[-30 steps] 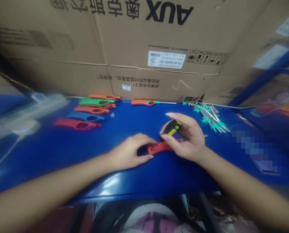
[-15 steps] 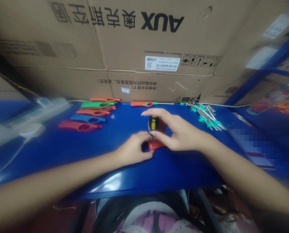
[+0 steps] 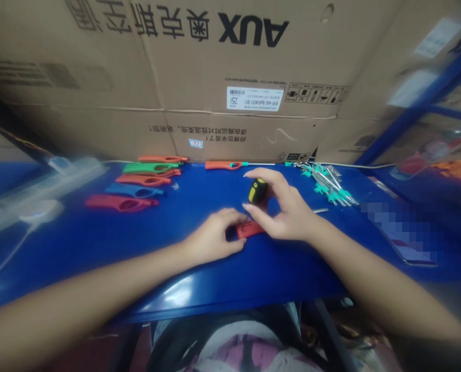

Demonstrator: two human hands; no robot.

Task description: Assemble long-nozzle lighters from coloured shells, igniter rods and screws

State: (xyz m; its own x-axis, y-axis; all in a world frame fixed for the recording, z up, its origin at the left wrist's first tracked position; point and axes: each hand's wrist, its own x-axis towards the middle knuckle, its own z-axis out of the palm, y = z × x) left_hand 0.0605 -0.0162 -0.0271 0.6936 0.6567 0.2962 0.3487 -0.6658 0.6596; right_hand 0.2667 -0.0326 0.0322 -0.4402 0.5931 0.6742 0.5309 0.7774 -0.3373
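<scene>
Low over the middle of the table, my left hand (image 3: 215, 232) pinches the end of a red long-neck lighter (image 3: 249, 229) lying on the surface. My right hand (image 3: 286, 209) curls its thumb and fingers around the black and yellow handle of a short screwdriver (image 3: 258, 191). The screwdriver leans, its handle up and to the right, its thin shaft pointing down toward the lighter's left end. Whether the tip touches the lighter is unclear. Part of the lighter is hidden beneath my right hand, and a thin metal rod (image 3: 320, 211) shows just beyond it.
Several coloured lighter bodies (image 3: 135, 191) lie in a column at the left. An orange lighter (image 3: 224, 165) with a rod rests at the back by the cardboard box (image 3: 199, 62). Metal rods with teal ends (image 3: 331, 186) are heaped right; a power strip (image 3: 75, 181) stands left.
The screwdriver has gone from nearly upright to tilted, its handle shifting right and slightly up with my right hand. My left hand still holds the red lighter in place.
</scene>
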